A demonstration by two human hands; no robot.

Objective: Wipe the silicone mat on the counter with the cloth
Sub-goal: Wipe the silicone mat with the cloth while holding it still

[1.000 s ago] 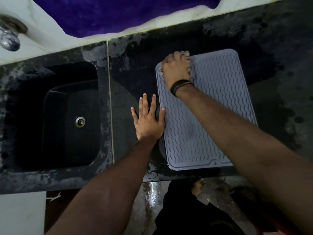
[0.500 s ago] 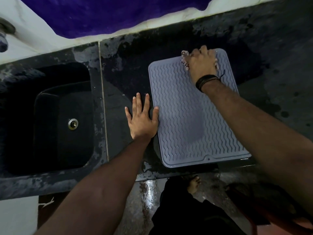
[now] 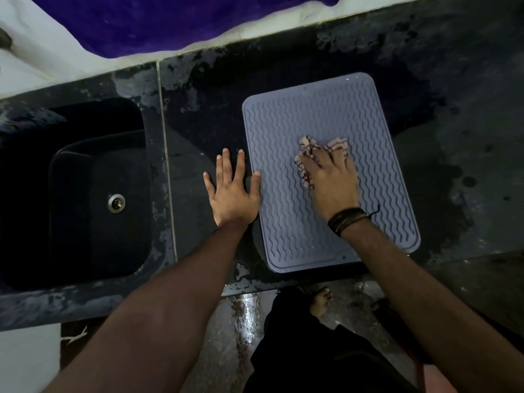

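On the dark wet counter (image 3: 442, 114) beside the sink (image 3: 93, 188), I watch the grey silicone mat (image 3: 283, 137). My left hand (image 3: 231, 191) lies flat, thumb touching its edge. My right hand (image 3: 330, 177), fingers spread, presses the cloth (image 3: 307, 144) mid-mat, having slid nearer from the far edge, forearm angled in.

Head view, steeply down, close.
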